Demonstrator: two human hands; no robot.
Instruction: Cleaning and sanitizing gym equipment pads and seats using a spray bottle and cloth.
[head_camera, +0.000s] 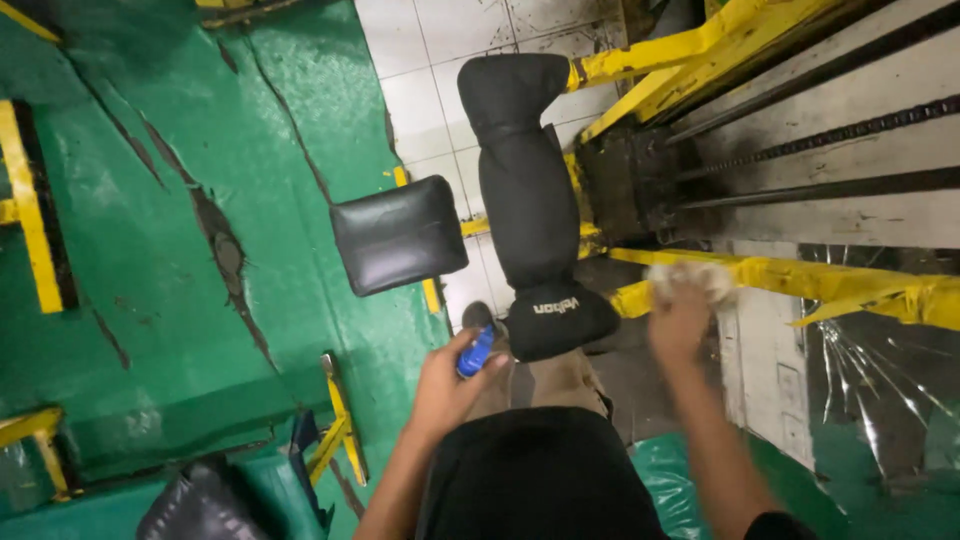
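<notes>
My left hand (447, 388) grips a small blue bottle (476, 351), held near the lower end of a long black padded rest (527, 190) on a yellow gym machine. My right hand (681, 318) is blurred and presses a crumpled white cloth (688, 276) against a yellow frame bar (800, 275) of that machine. A black square seat pad (399, 233) sits to the left of the padded rest. My black shirt and tan trousers fill the bottom middle.
Cracked green floor covering (200, 250) spreads to the left, with white tiles (440, 60) at the top. Yellow frame pieces (340, 425) lie on the floor. A dark chain and rails (820, 135) run at the upper right. Cracked glass (880, 380) is at the lower right.
</notes>
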